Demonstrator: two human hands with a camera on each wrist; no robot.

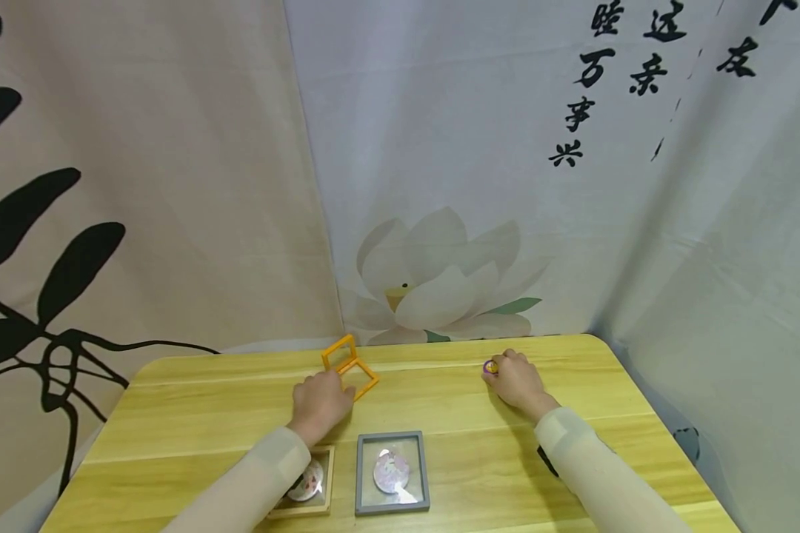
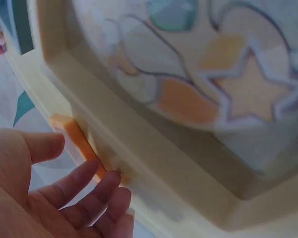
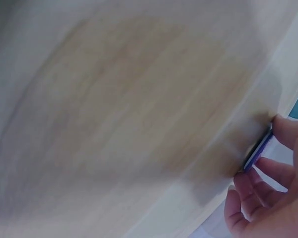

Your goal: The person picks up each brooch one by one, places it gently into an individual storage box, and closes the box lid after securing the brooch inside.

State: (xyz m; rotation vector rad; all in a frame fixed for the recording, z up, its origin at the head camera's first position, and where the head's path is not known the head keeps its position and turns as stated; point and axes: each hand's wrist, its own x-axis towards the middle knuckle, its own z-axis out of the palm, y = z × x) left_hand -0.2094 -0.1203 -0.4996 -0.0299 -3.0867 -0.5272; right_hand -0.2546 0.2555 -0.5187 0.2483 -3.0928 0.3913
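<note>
In the head view my left hand (image 1: 320, 406) is at the near left corner of a small orange hinged frame (image 1: 367, 370), which stands opened out. Its thumb and fingers pinch the frame's orange edge (image 2: 77, 139) in the left wrist view, and the hand hides part of it. Farther right, my right hand (image 1: 520, 381) holds a small round badge (image 1: 490, 366) with a purple rim. The right wrist view shows the badge (image 3: 258, 148) edge-on, pinched between thumb and fingers close to the table top.
A grey frame (image 1: 425, 474) with a round pinkish disc inside lies at the table's near middle. Beside it is a light wooden-coloured frame (image 1: 329, 481) with another disc, partly under the left sleeve. A printed curtain (image 1: 440, 148) hangs behind the wooden table (image 1: 193, 414).
</note>
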